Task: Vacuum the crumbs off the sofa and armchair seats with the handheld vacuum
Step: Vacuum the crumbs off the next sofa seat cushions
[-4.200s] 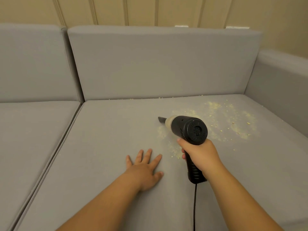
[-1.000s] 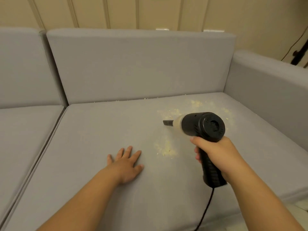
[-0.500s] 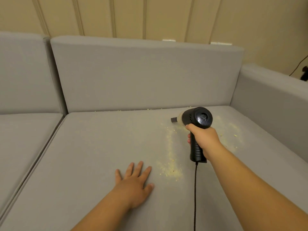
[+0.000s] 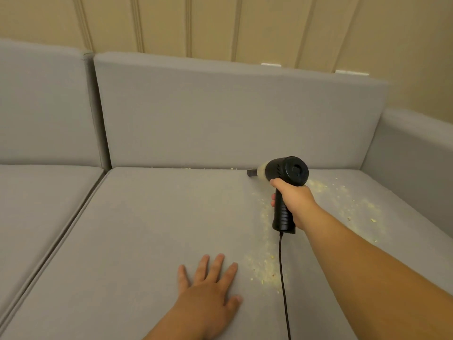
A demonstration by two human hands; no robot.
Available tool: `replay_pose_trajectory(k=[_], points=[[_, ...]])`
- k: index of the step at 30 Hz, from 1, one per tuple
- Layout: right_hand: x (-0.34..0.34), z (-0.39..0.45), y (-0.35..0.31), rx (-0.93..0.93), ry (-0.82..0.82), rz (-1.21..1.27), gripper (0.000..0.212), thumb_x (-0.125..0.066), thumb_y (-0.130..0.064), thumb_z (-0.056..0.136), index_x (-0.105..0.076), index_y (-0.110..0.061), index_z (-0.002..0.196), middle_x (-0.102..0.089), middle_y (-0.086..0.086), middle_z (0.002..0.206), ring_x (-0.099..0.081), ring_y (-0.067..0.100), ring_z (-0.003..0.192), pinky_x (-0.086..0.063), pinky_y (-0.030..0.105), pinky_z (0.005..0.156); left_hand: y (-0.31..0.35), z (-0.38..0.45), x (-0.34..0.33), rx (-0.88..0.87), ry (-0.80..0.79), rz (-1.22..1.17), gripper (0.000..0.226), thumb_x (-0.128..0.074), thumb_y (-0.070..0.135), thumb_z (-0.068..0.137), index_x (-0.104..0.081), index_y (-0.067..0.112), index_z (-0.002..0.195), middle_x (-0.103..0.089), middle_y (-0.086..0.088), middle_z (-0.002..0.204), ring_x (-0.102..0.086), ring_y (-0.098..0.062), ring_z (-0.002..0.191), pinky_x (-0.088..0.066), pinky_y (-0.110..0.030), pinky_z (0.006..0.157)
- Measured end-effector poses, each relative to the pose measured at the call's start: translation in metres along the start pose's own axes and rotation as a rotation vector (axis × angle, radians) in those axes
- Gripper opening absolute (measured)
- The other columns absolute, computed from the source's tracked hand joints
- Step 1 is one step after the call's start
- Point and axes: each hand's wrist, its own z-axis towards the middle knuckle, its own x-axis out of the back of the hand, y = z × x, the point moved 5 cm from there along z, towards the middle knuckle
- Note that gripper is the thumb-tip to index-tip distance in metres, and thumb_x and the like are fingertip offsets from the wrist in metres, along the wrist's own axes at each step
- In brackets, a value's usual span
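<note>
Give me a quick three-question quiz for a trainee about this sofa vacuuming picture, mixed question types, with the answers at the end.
1. True or false: the left hand lies flat on the seat cushion.
2. Which hand grips the handheld vacuum? A. left B. right C. both
3. Fill in: the vacuum's nozzle points toward the seam at the foot of the ____ cushion.

Key: 1 true. 2 B, the right hand. 3 back; the back cushion has crumbs along its seam, with more in front of the left hand and to the right of the vacuum.
</note>
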Motion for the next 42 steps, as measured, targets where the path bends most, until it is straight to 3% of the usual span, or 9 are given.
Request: replay_pose_trajectory(k=[4,11,18,27,35,42], points=[[0.008,-0.003,0.003,-0.006,-0.036,-0.06,0.028,-0.08,-0.025,0.09,-0.068,-0.01,0.109,-0.074,0.014,0.085,-0.072,0.026,0.073,-0.064,0.047,0.086,0.0,0.001,0.001,-0.001,-0.006,-0.005,0.07,-0.023,0.068,0.101,0.014,0.051,0.158,0.026,0.015,0.168,0.026,-0.021,0.155,0.016,-0.07,0.115],[0.043,-0.008,-0.003,0.046,0.144,-0.033,0.021,-0.079,-0.019,0.09,-0.068,-0.009,0.105,-0.072,0.014,0.085,-0.068,0.025,0.07,-0.061,0.04,0.075,0.002,-0.005,0.004,-0.015,-0.019,-0.015,0.07,-0.025,0.065,0.102,0.013,0.049,0.16,0.025,0.013,0.168,0.025,-0.021,0.155,0.017,-0.071,0.115],[0.055,-0.002,0.009,-0.093,0.048,0.087,0.042,-0.081,-0.029,0.089,-0.069,-0.004,0.119,-0.073,0.014,0.088,-0.071,0.028,0.076,-0.063,0.044,0.081,0.003,-0.002,0.005,0.01,-0.017,-0.014,0.073,-0.028,0.067,0.1,0.013,0.05,0.159,0.027,0.015,0.168,0.026,-0.02,0.155,0.017,-0.07,0.115],[0.051,-0.037,0.004,-0.036,-0.003,-0.1,0.033,-0.08,-0.025,0.09,-0.07,-0.003,0.113,-0.074,0.015,0.08,-0.07,0.027,0.066,-0.062,0.043,0.075,0.003,-0.004,0.007,0.003,-0.032,-0.012,0.072,-0.026,0.066,0.101,0.013,0.048,0.16,0.025,0.012,0.169,0.025,-0.022,0.155,0.017,-0.072,0.114],[0.048,-0.107,0.022,-0.061,-0.024,-0.102,0.025,-0.079,-0.02,0.089,-0.072,-0.003,0.107,-0.073,0.016,0.076,-0.069,0.027,0.065,-0.062,0.042,0.073,0.002,-0.005,0.005,0.013,-0.035,0.014,0.072,-0.024,0.065,0.102,0.014,0.047,0.16,0.025,0.012,0.169,0.025,-0.023,0.155,0.016,-0.071,0.115],[0.057,-0.145,0.055,-0.122,0.072,0.111,0.023,-0.079,-0.02,0.09,-0.073,-0.004,0.106,-0.072,0.015,0.077,-0.069,0.029,0.07,-0.062,0.047,0.08,0.001,-0.007,0.005,-0.005,-0.016,0.013,0.069,-0.022,0.065,0.103,0.013,0.048,0.159,0.024,0.013,0.169,0.023,-0.021,0.156,0.014,-0.069,0.117]])
